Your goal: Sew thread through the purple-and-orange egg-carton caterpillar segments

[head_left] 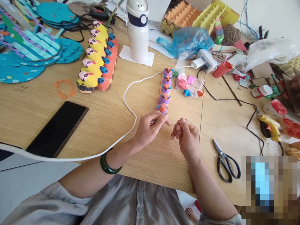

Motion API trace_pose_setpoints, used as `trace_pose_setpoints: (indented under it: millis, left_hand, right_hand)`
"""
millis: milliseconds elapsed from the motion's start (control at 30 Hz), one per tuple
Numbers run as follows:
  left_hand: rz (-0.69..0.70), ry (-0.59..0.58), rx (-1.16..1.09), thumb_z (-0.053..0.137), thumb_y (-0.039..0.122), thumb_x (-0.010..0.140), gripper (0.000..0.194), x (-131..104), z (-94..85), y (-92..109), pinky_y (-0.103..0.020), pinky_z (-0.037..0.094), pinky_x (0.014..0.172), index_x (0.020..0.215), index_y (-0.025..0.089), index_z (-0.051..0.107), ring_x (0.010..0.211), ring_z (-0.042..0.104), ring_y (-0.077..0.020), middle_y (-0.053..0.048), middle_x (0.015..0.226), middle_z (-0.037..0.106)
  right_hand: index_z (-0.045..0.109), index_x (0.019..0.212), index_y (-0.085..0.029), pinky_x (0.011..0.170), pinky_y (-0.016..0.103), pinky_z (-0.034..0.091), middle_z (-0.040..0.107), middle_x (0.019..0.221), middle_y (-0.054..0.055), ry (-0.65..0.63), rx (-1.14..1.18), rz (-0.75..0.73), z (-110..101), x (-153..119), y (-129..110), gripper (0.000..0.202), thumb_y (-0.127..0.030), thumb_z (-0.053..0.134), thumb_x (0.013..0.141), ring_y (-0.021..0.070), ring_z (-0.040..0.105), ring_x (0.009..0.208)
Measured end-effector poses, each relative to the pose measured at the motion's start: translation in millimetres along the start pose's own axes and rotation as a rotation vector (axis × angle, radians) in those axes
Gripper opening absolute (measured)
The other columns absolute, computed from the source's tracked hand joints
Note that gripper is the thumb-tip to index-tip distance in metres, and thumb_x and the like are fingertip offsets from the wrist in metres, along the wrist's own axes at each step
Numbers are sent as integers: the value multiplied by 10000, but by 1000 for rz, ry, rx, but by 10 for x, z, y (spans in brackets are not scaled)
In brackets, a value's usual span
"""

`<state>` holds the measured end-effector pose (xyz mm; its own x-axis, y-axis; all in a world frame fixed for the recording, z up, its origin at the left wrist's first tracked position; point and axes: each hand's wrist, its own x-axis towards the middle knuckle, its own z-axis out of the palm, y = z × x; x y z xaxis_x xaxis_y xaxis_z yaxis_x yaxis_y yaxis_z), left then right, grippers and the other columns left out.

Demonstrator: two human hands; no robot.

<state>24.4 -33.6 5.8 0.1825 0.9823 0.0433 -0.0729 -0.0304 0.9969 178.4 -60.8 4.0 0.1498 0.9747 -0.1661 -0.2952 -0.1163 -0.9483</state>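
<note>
A strip of egg-carton cups [165, 88] covered in purple and orange clay, with small blue ears and dark face marks, runs away from me on the table. My left hand [151, 126] is at its near end, thumb and forefinger pinched together, covering part of the last cup. Beside it on the right, my right hand [186, 134] has its fingers curled in and the thumb pressed on the forefinger. Whatever either pinch holds is too small or hidden to make out. Lumps of pink clay [182, 82] and blue clay [187, 92] lie on clear plastic beyond my hands.
Scissors [226, 162] lie to the right, a phone [58, 128] to the left. A white cable [134, 114] curves across the table. Farther back are yellow and orange clay-covered strips [93, 59], a white bottle [138, 34] and a power adapter [206, 61]. A yellow glue gun [269, 126] lies far right.
</note>
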Motion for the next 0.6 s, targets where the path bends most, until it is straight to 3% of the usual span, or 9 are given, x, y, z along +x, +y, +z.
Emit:
trace_pose_setpoints:
  millis: [167,300,533,600]
  left_hand:
    - [-7,13,13,599,434,990,411,-14,15,14,-262,353,566,706,162,721,589,462,-97,3,653,571]
    - [-2,-58,58,592,412,980,424,-40,35,64,-265,343,552,670,160,736,568,455,-99,-3,624,611]
    - [109,-177,108,584,356,987,350,-56,39,106,-261,397,616,811,158,813,630,534,-116,-23,693,696]
    - [128,-182,117,583,341,989,338,-58,39,95,-259,400,617,824,158,815,634,538,-119,-23,682,693]
  right_hand:
    - [618,629,-199,493,233,520,473,561,-68,20,-20,13,-4,6,5,407,-505,772,849,68,412,471]
    - [642,687,-203,526,230,520,517,580,-64,26,-49,9,-17,28,18,357,-492,792,834,74,454,496]
    - [635,671,-199,505,211,473,548,595,-59,46,-69,10,-48,67,50,378,-503,817,802,67,465,498]
    - [588,607,-199,480,217,455,500,536,-69,35,-79,31,-51,72,57,438,-523,801,811,64,430,456]
